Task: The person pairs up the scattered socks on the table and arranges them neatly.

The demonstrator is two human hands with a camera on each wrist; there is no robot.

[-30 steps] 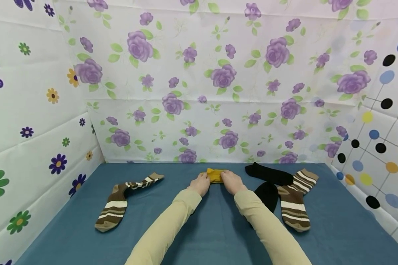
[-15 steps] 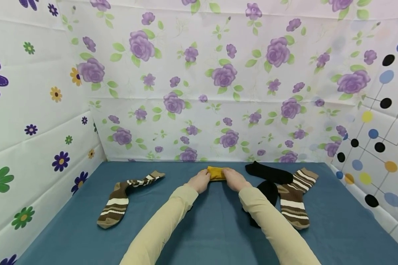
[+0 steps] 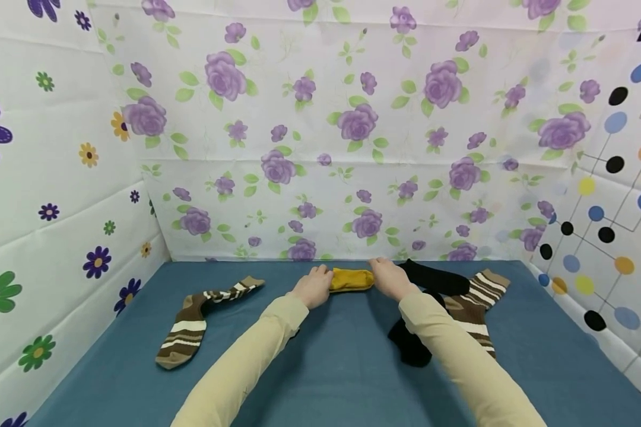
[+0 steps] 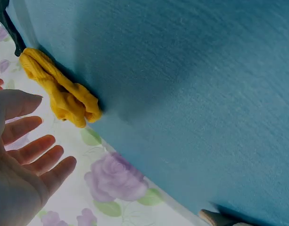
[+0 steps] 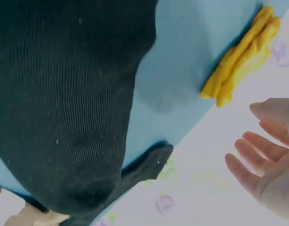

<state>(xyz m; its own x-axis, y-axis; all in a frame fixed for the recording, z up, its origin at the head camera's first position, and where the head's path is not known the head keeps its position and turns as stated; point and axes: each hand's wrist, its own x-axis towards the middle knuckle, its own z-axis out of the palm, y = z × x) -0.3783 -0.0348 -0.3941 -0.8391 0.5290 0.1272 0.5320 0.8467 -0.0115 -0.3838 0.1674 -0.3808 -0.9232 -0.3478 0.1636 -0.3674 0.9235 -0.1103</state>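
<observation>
A folded yellow sock (image 3: 351, 280) lies near the back edge of the blue table, between my two hands. My left hand (image 3: 313, 287) is at its left end; in the left wrist view, the fingers (image 4: 38, 149) are spread and apart from the yellow sock (image 4: 61, 89). On the other side, my right hand (image 3: 390, 277) hovers by the right end. Its fingers (image 5: 257, 149) are loosely extended in the right wrist view, with a gap to the yellow sock (image 5: 243, 59).
One brown striped sock (image 3: 187, 332) lies at the left. At the right are a black sock (image 3: 437, 279), another black sock (image 3: 410, 346) partly hidden by my right sleeve, and a second brown striped sock (image 3: 472, 308). A flowered cloth wall (image 3: 320, 196) rises behind the table.
Both hands were holding the yellow sock's ends; they have let go and moved apart, left hand leftward and right hand rightward. The yellow sock now shows more of its length.
</observation>
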